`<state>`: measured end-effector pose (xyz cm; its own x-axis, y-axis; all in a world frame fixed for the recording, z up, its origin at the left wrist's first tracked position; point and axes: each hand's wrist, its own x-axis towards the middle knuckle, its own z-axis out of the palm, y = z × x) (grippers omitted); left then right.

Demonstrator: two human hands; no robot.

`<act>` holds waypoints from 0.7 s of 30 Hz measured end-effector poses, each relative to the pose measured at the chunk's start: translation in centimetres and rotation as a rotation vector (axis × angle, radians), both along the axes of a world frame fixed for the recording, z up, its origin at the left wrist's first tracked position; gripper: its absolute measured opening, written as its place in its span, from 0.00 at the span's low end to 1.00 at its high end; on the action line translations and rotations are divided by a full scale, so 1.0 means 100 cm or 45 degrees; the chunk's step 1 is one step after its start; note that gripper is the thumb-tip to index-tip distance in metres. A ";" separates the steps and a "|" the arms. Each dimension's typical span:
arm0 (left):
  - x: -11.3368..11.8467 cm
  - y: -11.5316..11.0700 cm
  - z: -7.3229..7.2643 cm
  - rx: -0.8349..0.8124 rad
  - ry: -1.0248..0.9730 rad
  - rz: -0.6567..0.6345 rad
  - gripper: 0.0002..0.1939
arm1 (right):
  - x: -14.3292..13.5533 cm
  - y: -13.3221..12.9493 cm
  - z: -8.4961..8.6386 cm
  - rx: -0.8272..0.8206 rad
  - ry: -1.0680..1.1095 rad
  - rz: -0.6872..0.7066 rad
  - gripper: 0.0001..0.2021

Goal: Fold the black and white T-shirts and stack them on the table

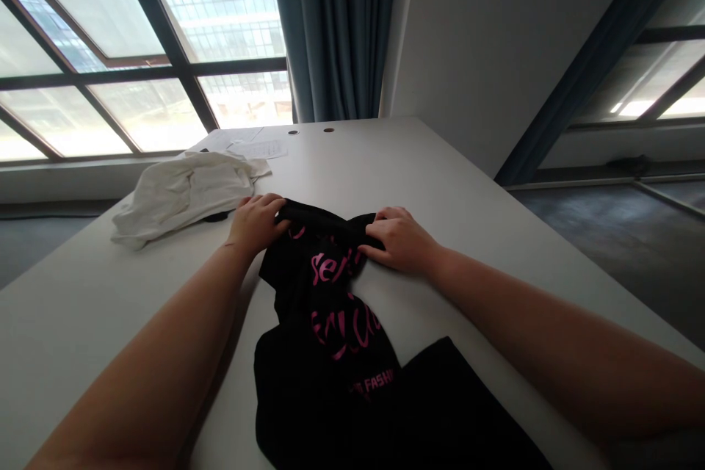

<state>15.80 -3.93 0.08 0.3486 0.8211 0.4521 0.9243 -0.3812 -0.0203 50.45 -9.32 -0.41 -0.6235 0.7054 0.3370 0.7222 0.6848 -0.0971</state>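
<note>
A black T-shirt [308, 382] with pink lettering lies bunched and twisted on the white table [429, 183], its near part running out of the bottom of the view. At its far end, my left hand [258, 224] is closed on the left part of the gathered edge. My right hand [399, 239] grips the same edge on the right, fingers on top and thumb below. Between the two hands the cloth is rolled or folded over. Part of the lettering is hidden in the creases.
A crumpled white garment [187, 191] rests on the table at the back left, by some sheets of paper [264, 150]. Two round cable holes are near the far edge. Windows [231, 0], a blue curtain [341, 29] and a wall [485, 37] stand behind.
</note>
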 end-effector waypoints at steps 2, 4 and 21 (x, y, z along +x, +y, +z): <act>0.003 0.000 -0.003 0.085 -0.103 0.054 0.22 | 0.004 0.005 -0.005 0.031 0.098 -0.028 0.11; 0.007 0.002 -0.008 0.121 -0.218 0.062 0.28 | 0.009 0.010 -0.011 0.025 0.285 0.015 0.08; 0.020 0.007 -0.021 -0.037 -0.383 0.205 0.41 | 0.021 0.022 -0.023 -0.383 0.737 -0.010 0.25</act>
